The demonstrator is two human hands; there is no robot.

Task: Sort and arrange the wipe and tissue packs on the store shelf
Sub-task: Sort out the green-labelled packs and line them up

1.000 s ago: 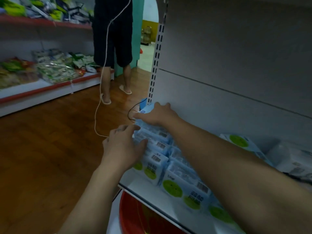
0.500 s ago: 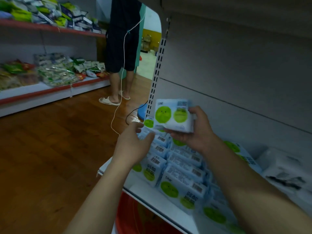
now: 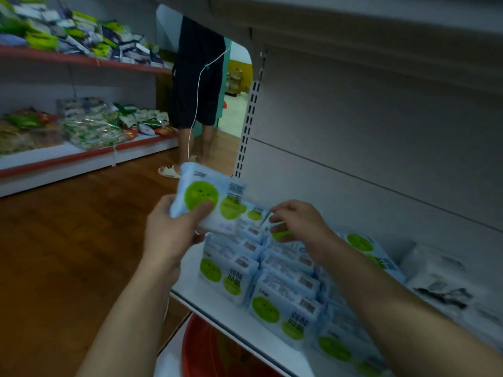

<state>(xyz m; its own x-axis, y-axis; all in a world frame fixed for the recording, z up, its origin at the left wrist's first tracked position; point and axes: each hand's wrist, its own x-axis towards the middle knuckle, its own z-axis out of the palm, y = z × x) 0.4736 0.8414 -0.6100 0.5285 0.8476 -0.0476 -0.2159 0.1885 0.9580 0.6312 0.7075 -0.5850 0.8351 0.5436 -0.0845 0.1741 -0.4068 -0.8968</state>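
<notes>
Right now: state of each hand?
Left hand: holding a light blue plastic wipe pack with green circles.
Right hand: fingers curled at the shelved light blue packs; blurred, cannot tell if it holds one.

The floor (image 3: 68, 240) is laid in brown wood boards. A grey back panel (image 3: 381, 131) and a slotted upright (image 3: 249, 123) are seen behind the white shelf (image 3: 226, 314). Across the aisle, red-edged racks (image 3: 68, 159) are stacked with bags. A bright doorway (image 3: 236, 112) is partly blocked by a standing person (image 3: 198, 77).
</notes>
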